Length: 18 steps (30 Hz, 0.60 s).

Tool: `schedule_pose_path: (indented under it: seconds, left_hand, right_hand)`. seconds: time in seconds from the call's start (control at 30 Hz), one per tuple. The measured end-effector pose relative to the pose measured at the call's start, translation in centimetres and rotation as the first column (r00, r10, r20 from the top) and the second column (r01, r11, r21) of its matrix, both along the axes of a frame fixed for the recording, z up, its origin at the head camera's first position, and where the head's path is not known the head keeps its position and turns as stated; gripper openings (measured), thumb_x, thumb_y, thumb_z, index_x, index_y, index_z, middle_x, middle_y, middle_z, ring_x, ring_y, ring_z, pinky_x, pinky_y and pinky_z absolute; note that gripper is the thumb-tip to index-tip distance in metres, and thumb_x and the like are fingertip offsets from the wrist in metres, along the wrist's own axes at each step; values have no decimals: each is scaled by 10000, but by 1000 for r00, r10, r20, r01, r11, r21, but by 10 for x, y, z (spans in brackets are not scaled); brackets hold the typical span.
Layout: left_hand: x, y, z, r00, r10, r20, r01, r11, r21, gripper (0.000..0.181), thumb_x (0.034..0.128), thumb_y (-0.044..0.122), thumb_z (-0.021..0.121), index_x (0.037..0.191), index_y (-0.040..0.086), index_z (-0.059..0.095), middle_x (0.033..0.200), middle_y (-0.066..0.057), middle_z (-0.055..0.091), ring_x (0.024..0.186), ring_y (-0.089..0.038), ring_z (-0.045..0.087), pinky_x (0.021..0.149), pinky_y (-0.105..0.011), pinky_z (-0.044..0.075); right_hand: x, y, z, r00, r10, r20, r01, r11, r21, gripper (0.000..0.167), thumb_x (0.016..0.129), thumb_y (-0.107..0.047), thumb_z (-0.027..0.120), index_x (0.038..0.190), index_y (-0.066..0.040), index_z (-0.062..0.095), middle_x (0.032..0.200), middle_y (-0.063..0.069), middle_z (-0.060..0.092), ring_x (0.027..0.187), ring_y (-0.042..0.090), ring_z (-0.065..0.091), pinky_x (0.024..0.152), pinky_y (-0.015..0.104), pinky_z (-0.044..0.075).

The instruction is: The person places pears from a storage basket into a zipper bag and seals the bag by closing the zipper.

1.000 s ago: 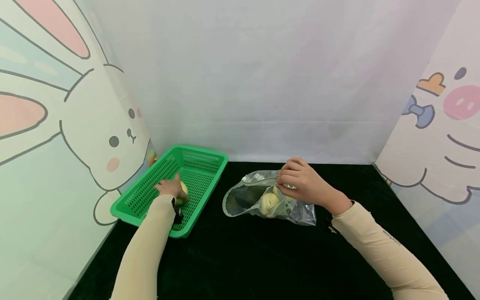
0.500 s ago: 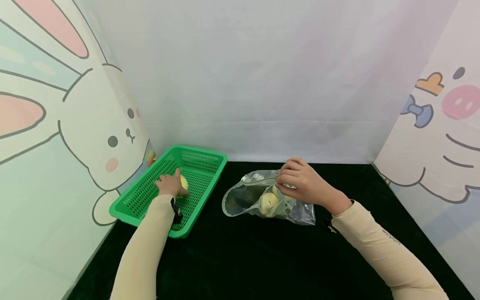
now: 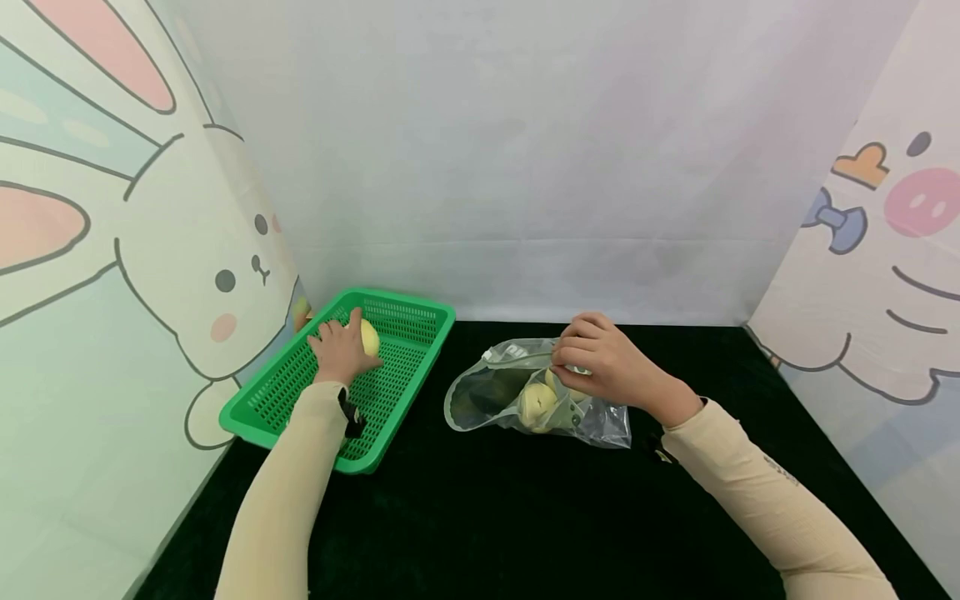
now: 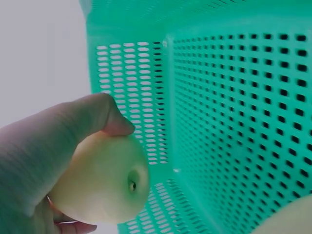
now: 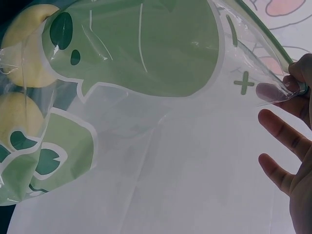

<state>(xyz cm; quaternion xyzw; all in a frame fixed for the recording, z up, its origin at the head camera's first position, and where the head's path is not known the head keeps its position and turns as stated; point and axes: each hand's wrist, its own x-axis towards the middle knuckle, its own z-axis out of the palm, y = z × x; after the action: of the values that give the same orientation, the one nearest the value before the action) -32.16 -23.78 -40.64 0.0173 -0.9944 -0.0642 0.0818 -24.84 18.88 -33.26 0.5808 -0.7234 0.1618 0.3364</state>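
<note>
Fingers of my left hand (image 3: 343, 352): grasping one pale yellow fruit (image 4: 105, 178), held between thumb and fingertips. Location: within the outline of the green basket (image 3: 431, 367); whether it touches the basket floor I cannot tell. Orientation: rounded, no marked long axis; its stem dimple (image 4: 135, 181) faces the left wrist camera. Basket: long axis slanting from far right to near left. Fingers of my right hand (image 3: 600, 358): thumb and forefinger pinching the edge of a clear bag (image 3: 611, 427), two other fingers extended apart. Bag: long axis roughly left to right, mouth gaping leftward, pale fruits (image 3: 537, 406) inside. Head view: only a yellow side of my held fruit, the rest behind my hand. Left wrist view only: dimple, thumb over the top, part of a second fruit (image 4: 287, 220) at the lower corner. Right wrist view only: green cartoon print (image 5: 146, 58) in full sweep. Edges and room: slotted wall close to my held fruit; bare basket floor to my hand's right; dark cloth (image 3: 480, 517) between basket and bag, broader on the near side.
</note>
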Motion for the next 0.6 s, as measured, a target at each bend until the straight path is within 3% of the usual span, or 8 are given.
schedule_pose_path:
  seconds: [0.23,0.4,0.5,0.6]
  left_hand:
    - [1,10,17,992,-76,-101,76,997,-1,1040,748,436,843,1536,89,258,1180,-403,464,1132,-560,415,919,-716,330]
    - [8,22,31,980,-135,-148,133,991,-22,1029,740,443,853,1528,110,280,1198,-380,465,1135,-543,425,952,-705,319]
    - [15,31,39,965,-182,-189,181,983,-21,1012,732,428,862,1515,119,301,1215,-372,470,1158,-542,424,990,-714,291]
    - [23,41,45,941,-234,-244,232,972,-35,993,711,422,880,1483,122,330,1216,-357,482,1160,-536,432,1011,-714,280]
  right_hand:
    - [1,-1,2,1000,-2,5,2,1000,0,314,1056,-277,488,845,-131,668,831,-16,636,840,219,582,836,466,454]
    - [1,-1,2,1000,-2,2,2,1000,-1,315,1056,-278,488,840,-131,666,827,-15,634,836,219,581,836,467,453]
    - [1,0,2,1000,-5,5,5,1000,4,313,1057,-278,486,845,-133,666,832,-15,635,838,218,579,845,467,452]
    - [2,0,2,1000,-9,8,9,1000,8,312,1057,-277,484,850,-133,666,835,-15,636,838,219,577,850,468,451]
